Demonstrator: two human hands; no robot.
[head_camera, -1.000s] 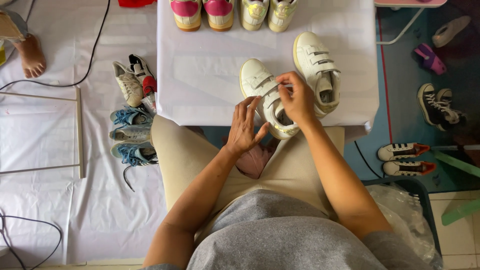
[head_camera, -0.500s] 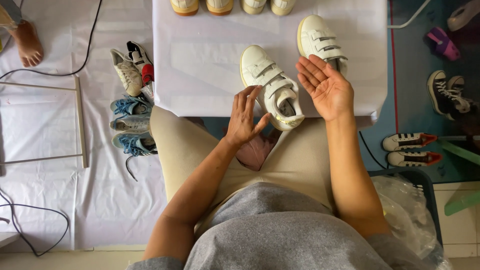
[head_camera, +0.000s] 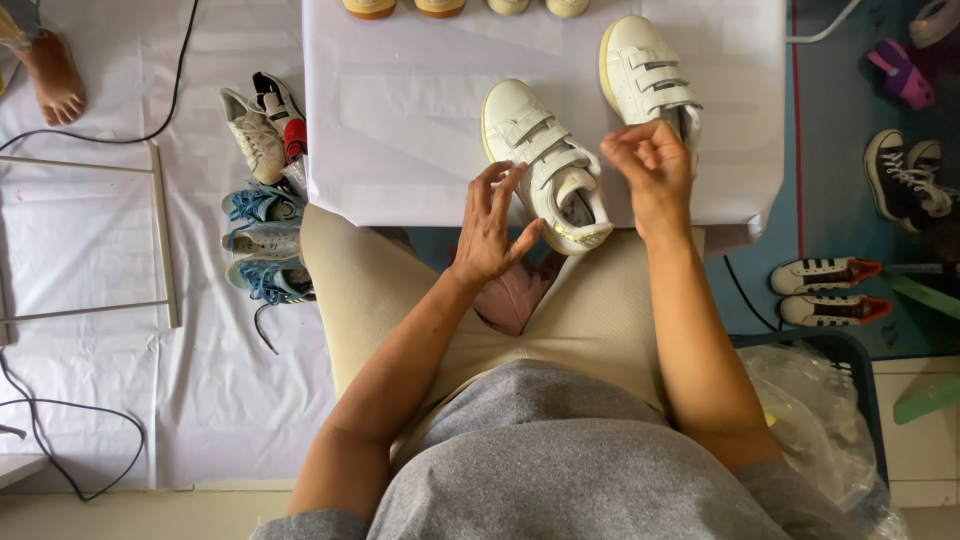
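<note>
A white strap sneaker (head_camera: 540, 160) lies on the white-covered table (head_camera: 400, 120), its heel hanging over the near edge. My left hand (head_camera: 490, 225) rests against its left side with fingers spread, gripping nothing. A matching second sneaker (head_camera: 645, 70) lies further back to the right. My right hand (head_camera: 655, 175) hovers between the two shoes, just in front of the second sneaker's heel, fingers curled in with nothing visible in them. I am seated, with my lap under the table edge.
More shoes line the table's far edge (head_camera: 440, 6). Several sneakers (head_camera: 260, 235) lie on the floor at left, black ones (head_camera: 900, 180) and white ones (head_camera: 825, 290) at right. A bin with a plastic bag (head_camera: 810, 400) stands lower right. Another person's foot (head_camera: 50, 75) is upper left.
My right hand let go of the near sneaker, opened palm up, then curled its fingers in. The left hand stayed at the shoe's side.
</note>
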